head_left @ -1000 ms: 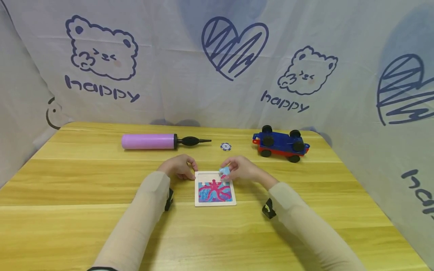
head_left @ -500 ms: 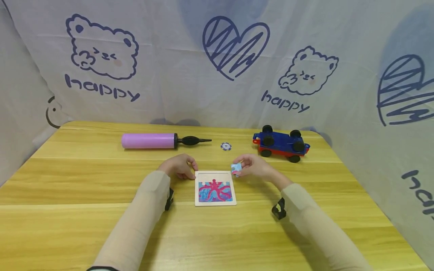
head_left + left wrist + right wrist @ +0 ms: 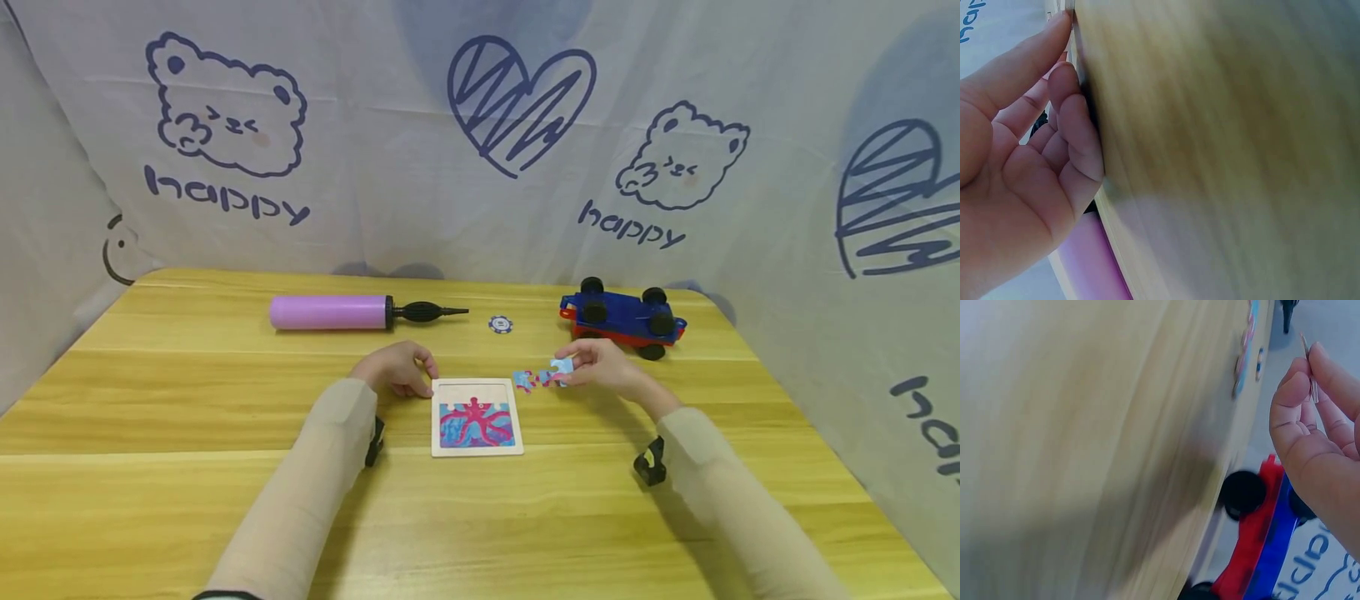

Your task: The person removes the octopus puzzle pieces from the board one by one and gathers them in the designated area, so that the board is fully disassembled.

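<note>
The white puzzle tray [image 3: 476,452] lies flat in the middle of the table, its lower part filled with a pink octopus picture and its upper strip bare. At its upper left corner my left hand [image 3: 395,368] holds the edge, thumb and a finger on the corner. Right of the tray, my right hand [image 3: 600,365] pinches a light blue jigsaw piece [image 3: 560,367]. In the right wrist view this piece [image 3: 1315,392] is seen edge-on, above the table. Loose blue and pink jigsaw pieces [image 3: 522,382] lie between the tray and my right hand.
Behind the hands lie a purple balloon pump [image 3: 330,312] and a poker chip [image 3: 500,324]. An upside-down blue and red toy car [image 3: 622,317] sits just behind my right hand. A printed white cloth [image 3: 375,192] hangs beyond the wooden table [image 3: 465,533].
My right hand has moved right, away from the tray, still pinching a piece. The loose pieces beside the tray have come into view. My left hand stays at the corner.
</note>
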Motion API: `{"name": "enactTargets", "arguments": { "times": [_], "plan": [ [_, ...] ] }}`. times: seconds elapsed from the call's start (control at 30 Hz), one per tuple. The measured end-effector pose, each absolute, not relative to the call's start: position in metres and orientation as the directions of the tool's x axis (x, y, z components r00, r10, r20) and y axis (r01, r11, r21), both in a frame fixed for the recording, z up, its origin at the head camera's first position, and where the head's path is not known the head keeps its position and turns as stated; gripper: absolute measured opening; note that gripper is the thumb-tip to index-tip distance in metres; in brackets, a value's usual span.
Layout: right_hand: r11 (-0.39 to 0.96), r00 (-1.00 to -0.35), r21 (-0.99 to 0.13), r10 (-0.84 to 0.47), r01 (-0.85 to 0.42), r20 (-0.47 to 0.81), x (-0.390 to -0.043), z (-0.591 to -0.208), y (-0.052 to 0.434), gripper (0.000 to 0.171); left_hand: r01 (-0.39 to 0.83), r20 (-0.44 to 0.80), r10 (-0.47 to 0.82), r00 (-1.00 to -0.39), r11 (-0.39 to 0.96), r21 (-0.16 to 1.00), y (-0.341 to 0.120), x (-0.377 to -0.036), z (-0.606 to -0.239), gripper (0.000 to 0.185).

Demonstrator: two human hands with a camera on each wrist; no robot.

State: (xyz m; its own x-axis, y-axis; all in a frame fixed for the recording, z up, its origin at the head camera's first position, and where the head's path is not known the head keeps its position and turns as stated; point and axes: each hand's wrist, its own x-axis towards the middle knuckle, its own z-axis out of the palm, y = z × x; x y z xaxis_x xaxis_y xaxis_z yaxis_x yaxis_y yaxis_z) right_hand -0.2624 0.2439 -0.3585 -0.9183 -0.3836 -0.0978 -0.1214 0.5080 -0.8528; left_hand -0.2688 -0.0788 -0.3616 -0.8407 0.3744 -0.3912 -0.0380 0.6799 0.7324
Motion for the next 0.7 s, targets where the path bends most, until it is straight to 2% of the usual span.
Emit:
{"name": "enactTargets", "arguments": {
  "times": [0.23, 0.5, 0.7],
  "plan": [
    [0.516, -0.927, -0.854, -0.351, -0.071, -0.134, -0.266, -0.361, 0.262, 0.033, -0.043, -0.397, 0.37, -0.84, 0.685, 0.728, -0.079, -0.269, -0.362, 0.019],
    [0.516, -0.92, -0.857, -0.343, -0.014, -0.191, -0.27, -0.366, 0.269, 0.032, -0.022, -0.403, 0.411, -0.818, 0.677, 0.736, -0.084, -0.287, -0.381, 0.022],
    [0.525, -0.907, -0.851, -0.362, -0.007, -0.216, -0.27, -0.367, 0.267, 0.033, -0.019, -0.39, 0.389, -0.834, 0.687, 0.726, -0.081, -0.273, -0.364, 0.019]
  ]
}}
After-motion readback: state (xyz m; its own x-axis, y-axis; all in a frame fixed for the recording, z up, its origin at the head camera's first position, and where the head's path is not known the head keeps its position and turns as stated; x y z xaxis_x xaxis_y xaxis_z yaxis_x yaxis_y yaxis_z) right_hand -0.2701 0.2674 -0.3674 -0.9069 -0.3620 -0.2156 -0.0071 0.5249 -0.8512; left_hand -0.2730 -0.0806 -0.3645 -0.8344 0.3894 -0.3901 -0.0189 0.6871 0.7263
